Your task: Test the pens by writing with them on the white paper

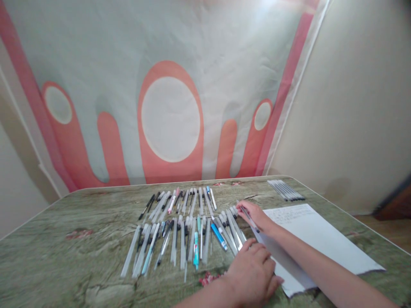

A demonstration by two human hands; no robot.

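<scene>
Right hand is out over the worktop, fingers curled around a thin dark pen that runs slantwise under the fingertips. The grip looks pinched between thumb and first fingers, though the fingers hide part of the barrel, so how firmly it sits is hard to say. Left hand lies nearer the camera, palm down, fingers loosely bent and spread, resting on the near corner of the paper; it holds nothing.

The paper stretches away to the right of both hands, a long white sheet with faint writing at its far end, just beside the right hand's wrist. To the left of the hands the pens are laid out in two rough rows: a near row of mostly clear and white barrels, one bright blue pen just left of the left hand's fingertips and a teal pen beside it; and a far row beyond, with a black pen at its left end. The held pen sits at the right edge of these rows, touching or almost touching the last clear barrels.

Well beyond the right hand, past the paper's far end, a small bundle of refills lies together near the worktop's far edge. Behind it all hangs a pale cloth with orange shapes.
</scene>
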